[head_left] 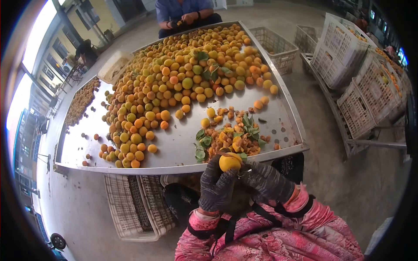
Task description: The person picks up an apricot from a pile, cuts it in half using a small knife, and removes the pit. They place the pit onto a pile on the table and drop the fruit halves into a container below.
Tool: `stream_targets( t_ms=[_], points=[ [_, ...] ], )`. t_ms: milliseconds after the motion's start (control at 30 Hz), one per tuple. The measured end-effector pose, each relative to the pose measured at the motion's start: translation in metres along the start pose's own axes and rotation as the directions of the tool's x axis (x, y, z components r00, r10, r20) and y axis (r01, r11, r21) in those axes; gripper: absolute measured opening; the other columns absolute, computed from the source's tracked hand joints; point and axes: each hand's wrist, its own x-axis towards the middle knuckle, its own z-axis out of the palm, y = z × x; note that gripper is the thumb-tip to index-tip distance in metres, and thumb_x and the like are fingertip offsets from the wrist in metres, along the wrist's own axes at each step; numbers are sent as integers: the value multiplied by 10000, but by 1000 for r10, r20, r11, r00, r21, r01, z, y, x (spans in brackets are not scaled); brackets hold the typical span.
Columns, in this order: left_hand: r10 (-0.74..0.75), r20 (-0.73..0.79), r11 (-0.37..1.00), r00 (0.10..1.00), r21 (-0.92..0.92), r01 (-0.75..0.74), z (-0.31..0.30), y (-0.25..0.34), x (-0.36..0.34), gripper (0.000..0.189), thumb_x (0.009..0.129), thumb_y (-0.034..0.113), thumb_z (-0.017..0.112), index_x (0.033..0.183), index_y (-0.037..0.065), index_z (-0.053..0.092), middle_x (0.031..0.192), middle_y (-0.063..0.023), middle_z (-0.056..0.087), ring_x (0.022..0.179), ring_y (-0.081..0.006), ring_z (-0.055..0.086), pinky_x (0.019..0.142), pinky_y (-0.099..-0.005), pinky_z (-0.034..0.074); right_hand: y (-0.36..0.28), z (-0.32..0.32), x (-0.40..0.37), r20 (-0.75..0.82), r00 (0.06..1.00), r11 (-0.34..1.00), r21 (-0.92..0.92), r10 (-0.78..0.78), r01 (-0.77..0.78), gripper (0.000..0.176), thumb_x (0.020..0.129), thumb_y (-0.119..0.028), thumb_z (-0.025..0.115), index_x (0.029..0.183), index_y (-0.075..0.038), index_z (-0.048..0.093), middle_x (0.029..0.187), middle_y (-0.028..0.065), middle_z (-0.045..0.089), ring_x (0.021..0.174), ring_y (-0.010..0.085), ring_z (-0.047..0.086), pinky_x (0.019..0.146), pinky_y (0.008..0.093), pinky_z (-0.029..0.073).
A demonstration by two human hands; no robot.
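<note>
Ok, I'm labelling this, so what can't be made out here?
Head view: underside of the yellow fruit, hidden by the left hand.
Head view: metal piece, mostly covered by the right hand.
Head view: co-worker, head cut off by top edge.
Head view: brown pieces, too small to identify.

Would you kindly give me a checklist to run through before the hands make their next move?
1. Yellow fruit steadied by the left hand: ok, fingers around its side.
2. Right hand close to the fruit: ok.
3. Both hands gloved: ok.
4. Tool at the right fingertips identified: cannot tell, only a glint of metal shows.
5. Heap of torn pieces free of leaves: not ok, green leaves lie among them.
</note>
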Motion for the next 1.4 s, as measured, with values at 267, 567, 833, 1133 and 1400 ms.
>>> stream_targets(
  t_ms=[267,567,833,1133,1400],
  points=[
    [47,23,998,999,-52,-46,4,0,-2,358,849,48,554,1181,-12,437,1033,-81,566,909,-136,545,780,-239,444,-13,-10,12,291,884,816,356,367,-456,497,699,-51,596,1184,5,502,1179,206,498,1077,359,494,924,434,405],
    [-43,-17,998,999,48,44,-6,-2,-6,373,874,65,524,1218,-19,405,1050,-84,552,920,-138,545,792,-238,440,0,1,5,187,952,856,421,243,-300,395,741,-26,580,1133,-4,539,1160,232,500,1026,349,534,864,416,452],
    [-132,68,987,989,-87,137,-1,3,1,361,868,72,537,1199,-18,424,1062,-83,545,963,-126,519,791,-251,439,-7,-10,13,155,978,927,327,140,-184,379,758,-57,587,1128,3,539,1166,232,497,1041,371,526,889,404,438],
    [-59,-211,972,976,211,104,7,-19,0,399,917,364,448,1078,8,530,905,-60,588,762,-100,557,657,-227,458,1,20,6,-201,952,963,-186,-230,193,355,830,-96,547,1140,68,492,1004,236,579,906,324,591,784,372,477],
    [-127,-173,987,977,80,142,7,-7,11,274,835,105,597,1070,-3,506,912,-62,596,843,-111,566,704,-242,466,25,10,1,-5,1000,1000,5,-13,13,400,778,-94,586,1159,7,515,1084,207,555,958,335,567,819,406,456]
  ],
)
